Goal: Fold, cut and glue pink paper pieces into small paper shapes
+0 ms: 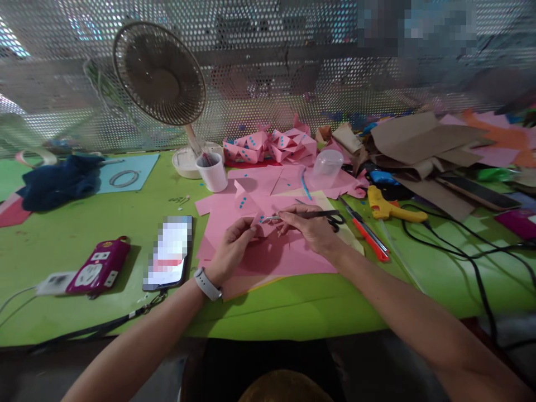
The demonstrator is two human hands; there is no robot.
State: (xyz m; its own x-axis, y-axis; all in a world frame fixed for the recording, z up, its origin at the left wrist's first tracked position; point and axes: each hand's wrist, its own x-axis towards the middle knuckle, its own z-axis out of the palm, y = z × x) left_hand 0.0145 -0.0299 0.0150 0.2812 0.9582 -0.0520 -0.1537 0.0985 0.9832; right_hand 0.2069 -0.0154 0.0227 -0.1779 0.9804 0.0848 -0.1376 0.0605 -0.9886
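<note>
A person sits at a green surface (pixel 125 223) littered with craft supplies, both bare forearms reaching forward. The left hand (pixel 229 248), with a pale watch (pixel 206 283) on its wrist, pinches a small pink paper piece (pixel 258 228) between thumb and fingertips, holding it just above a spread of larger pink sheets (pixel 272 251). The right hand (pixel 312 226) is closed around a pair of black-handled scissors (pixel 307 215), whose blades point left and meet the edge of the small piece. Both hands' grip is clenched: the left on the paper, the right on the scissors.

The step in hand looks like trimming or snipping the small pink piece. The next cut seems to call for a steady left-hand pinch close to the blades, keeping fingertips out of their path, and a slow turn of the paper.

Behind the hands lies a heap of folded pink shapes with blue dots (pixel 270 146), a white cup (pixel 213 171) and a clear plastic cup (pixel 327 166). A desk fan (pixel 159 73) stands at the back left, before a perforated metal screen. To the right lie a yellow glue gun (pixel 387 207), a red utility knife (pixel 368 234), black cables and brown card. To the left rest a phone (pixel 168 254), a magenta power strip (pixel 98 269) and a dark blue cloth (pixel 56 181).
</note>
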